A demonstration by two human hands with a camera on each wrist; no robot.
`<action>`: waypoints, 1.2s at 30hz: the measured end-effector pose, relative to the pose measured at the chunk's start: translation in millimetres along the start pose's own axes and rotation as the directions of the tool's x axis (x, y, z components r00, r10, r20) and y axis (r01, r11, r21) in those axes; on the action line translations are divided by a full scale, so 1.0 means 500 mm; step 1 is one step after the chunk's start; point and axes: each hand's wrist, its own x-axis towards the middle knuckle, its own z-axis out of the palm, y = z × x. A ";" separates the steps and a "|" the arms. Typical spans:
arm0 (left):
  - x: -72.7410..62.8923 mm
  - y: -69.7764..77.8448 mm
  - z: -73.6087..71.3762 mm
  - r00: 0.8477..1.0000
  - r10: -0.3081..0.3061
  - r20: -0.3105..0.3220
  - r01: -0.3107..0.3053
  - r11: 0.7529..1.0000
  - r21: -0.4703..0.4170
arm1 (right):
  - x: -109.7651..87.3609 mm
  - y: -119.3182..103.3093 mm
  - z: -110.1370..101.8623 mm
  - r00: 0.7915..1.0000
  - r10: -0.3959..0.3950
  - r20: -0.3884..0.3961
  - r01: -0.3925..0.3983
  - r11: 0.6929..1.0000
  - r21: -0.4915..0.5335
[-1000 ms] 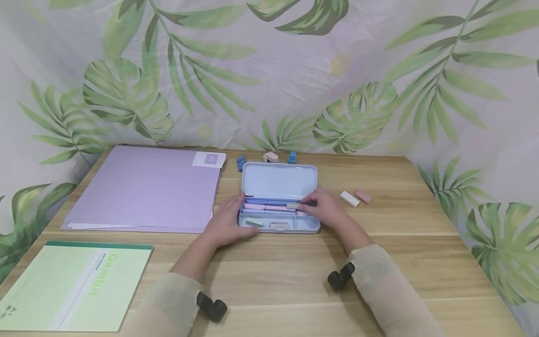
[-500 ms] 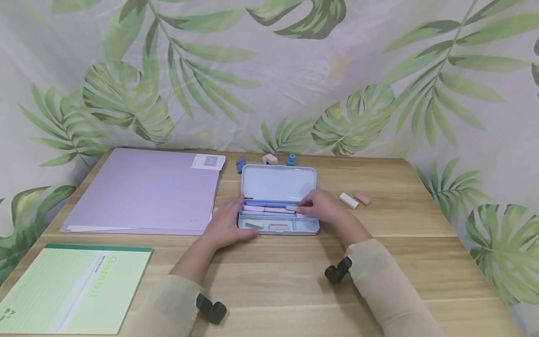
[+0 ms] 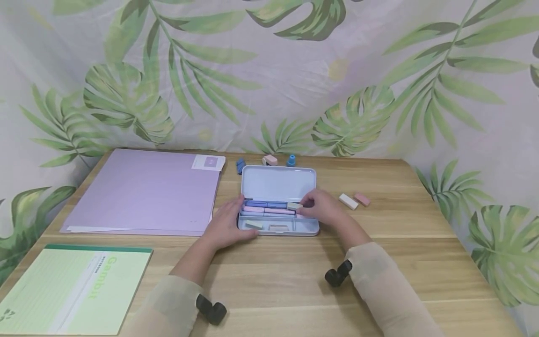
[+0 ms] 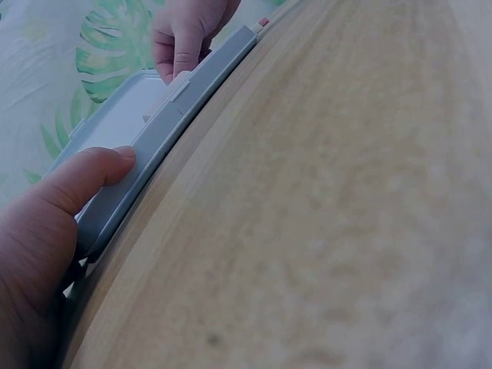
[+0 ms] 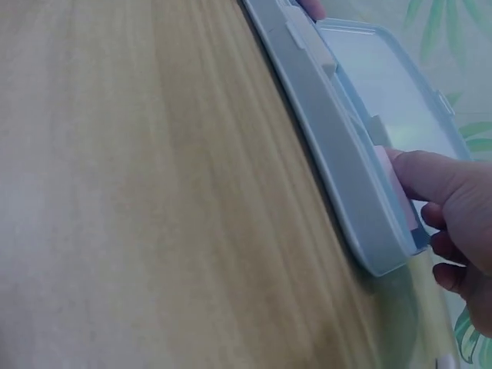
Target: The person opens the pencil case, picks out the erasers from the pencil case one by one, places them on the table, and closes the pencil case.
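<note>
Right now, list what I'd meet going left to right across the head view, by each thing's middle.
Green notebook, purple folder, left hand, open pencil case, right hand, white block, pink block.

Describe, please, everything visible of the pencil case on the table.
The pencil case is pale blue and glossy, metal or plastic by its look. It lies on the table, its lid open and tilted up at the far side. Pens lie behind a divider, small blocks in front. The left hand holds its left end, thumb at the front; the right hand pinches a grey block over the pens, perhaps touching the case too.
</note>
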 end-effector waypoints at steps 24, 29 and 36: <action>0.003 0.000 -0.002 1.000 -0.012 0.011 0.012 1.000 0.003 | -0.127 0.285 -0.121 0.788 0.436 -0.434 -0.414 0.898 0.150; 0.003 -0.001 0.000 1.000 -0.011 0.010 0.011 1.000 0.002 | -0.134 0.304 -0.120 0.779 0.466 -0.419 -0.447 0.882 0.148; 0.004 0.001 -0.004 1.000 -0.009 0.012 0.008 1.000 0.001 | -0.132 0.260 -0.110 0.779 0.420 -0.466 -0.386 0.906 0.172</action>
